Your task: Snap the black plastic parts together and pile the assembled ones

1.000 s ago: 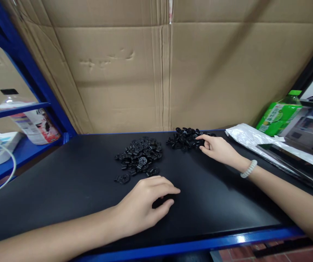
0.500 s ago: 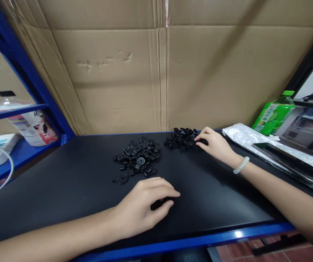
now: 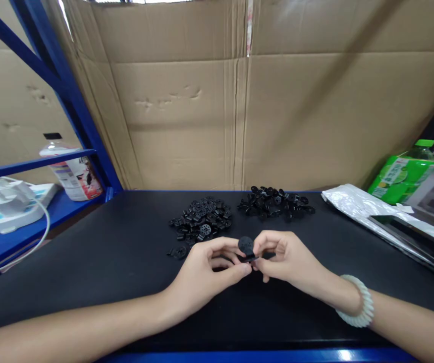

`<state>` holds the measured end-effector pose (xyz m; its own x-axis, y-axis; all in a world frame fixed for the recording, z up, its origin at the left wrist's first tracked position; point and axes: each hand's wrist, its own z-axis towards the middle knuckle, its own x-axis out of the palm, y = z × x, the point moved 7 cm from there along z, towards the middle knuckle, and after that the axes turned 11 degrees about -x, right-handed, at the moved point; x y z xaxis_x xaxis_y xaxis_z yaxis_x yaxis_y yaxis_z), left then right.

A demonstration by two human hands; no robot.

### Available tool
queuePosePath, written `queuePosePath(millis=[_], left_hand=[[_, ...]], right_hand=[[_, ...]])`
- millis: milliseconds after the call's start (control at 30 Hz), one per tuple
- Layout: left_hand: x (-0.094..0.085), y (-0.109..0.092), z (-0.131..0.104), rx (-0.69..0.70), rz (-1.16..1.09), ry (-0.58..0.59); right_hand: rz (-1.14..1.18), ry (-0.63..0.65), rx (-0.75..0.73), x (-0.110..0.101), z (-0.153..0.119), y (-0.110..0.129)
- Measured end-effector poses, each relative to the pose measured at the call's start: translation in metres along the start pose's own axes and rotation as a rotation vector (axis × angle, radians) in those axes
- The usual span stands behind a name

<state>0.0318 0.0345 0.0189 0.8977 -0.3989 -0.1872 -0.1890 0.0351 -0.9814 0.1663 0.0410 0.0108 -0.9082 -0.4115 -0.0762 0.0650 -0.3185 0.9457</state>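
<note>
A small black plastic clip with a round, flat head (image 3: 246, 245) is held upright in front of me, between both hands. My left hand (image 3: 217, 267) pinches it from the left with thumb and fingers. From the right, the fingertips of my right hand (image 3: 283, 256) close on its lower edge; a pale coiled band circles that wrist. Behind my left hand lies a pile of black plastic clips (image 3: 204, 222) with holed discs. A second pile of black parts (image 3: 273, 201) sits farther back to the right. Fingers partly cover the held piece's lower part.
Cardboard (image 3: 186, 126) stands behind the black tabletop (image 3: 126, 262). To the left, a blue shelf holds a bottle (image 3: 75, 174) and a white power strip (image 3: 16, 209) with a cable. On the right lie a silvery bag (image 3: 347, 199), a dark flat device (image 3: 410, 234) and a green-labelled bottle (image 3: 398, 174).
My right hand has come back from the right-hand pile to my left hand. A black clip is now held between them. The view has shifted slightly.
</note>
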Motion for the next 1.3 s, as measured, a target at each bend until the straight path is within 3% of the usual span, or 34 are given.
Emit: queuePosePath(millis=[233,500,800,933,1067,1200,1300], left_hand=[[-0.001,-0.001,-0.003,-0.054,-0.003,-0.01],[0.002,0.004,-0.002,-0.147,-0.045,0.052],[0.004,-0.003,-0.005,-0.06,-0.021,0.052],[-0.003,-0.007,-0.003,0.002,0.087,-0.042],[-0.029,-0.017,0.007,0.079,0.216,-0.203],[-0.054,-0.029,0.017,0.169,0.561,-0.328],[-0.056,-0.033,0.02,0.251,0.791,-0.364]], right_hand=[[-0.006,0.096,0.039,0.01,-0.005,0.001],[-0.071,0.031,-0.016,0.004,-0.005,0.009],[-0.159,-0.032,-0.064,0.002,-0.008,0.016],[-0.154,-0.001,-0.045,0.001,-0.006,0.01],[-0.122,0.04,0.015,-0.001,-0.004,0.0],[-0.21,0.034,0.027,-0.009,-0.001,-0.003],[-0.289,0.033,0.036,-0.013,0.001,-0.002]])
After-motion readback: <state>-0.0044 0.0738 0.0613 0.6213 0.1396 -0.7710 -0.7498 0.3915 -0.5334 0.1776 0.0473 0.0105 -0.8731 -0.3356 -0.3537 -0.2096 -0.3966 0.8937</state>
